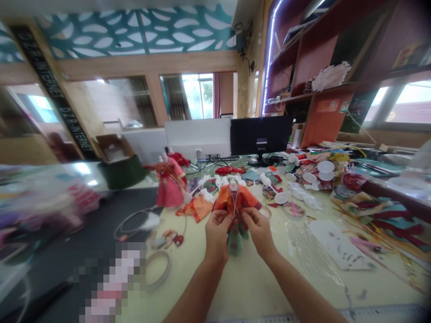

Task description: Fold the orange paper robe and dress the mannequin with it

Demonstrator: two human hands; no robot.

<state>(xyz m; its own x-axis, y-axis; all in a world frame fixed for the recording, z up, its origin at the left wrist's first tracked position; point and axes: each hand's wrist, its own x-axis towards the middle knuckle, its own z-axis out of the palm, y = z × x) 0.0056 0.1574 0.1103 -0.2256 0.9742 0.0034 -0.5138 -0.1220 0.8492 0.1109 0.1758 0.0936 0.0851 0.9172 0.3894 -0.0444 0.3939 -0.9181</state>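
Between my hands, at the middle of the table, is a small orange doll's robe (247, 197) with wide sleeves and a pale trim down its front. My left hand (217, 231) is closed, thumb and fingers pinching the robe's front edge. From the other side my right hand (259, 229) pinches the front too, close to the left fingertips. A sheer green piece of cloth (235, 244) hangs below the robe. Another orange garment piece (199, 207) lies just to the left. White doll stands (274, 190) and small bits of clothing lie behind the robe.
Dressed dolls in red and pink (168, 188) stand at the back left. A tape roll (158, 269) lies near my left forearm. Fabric strips (380, 215), a clear plastic bag (311, 251) and a white card (338, 244) are on the right. A monitor (261, 140) stands behind.
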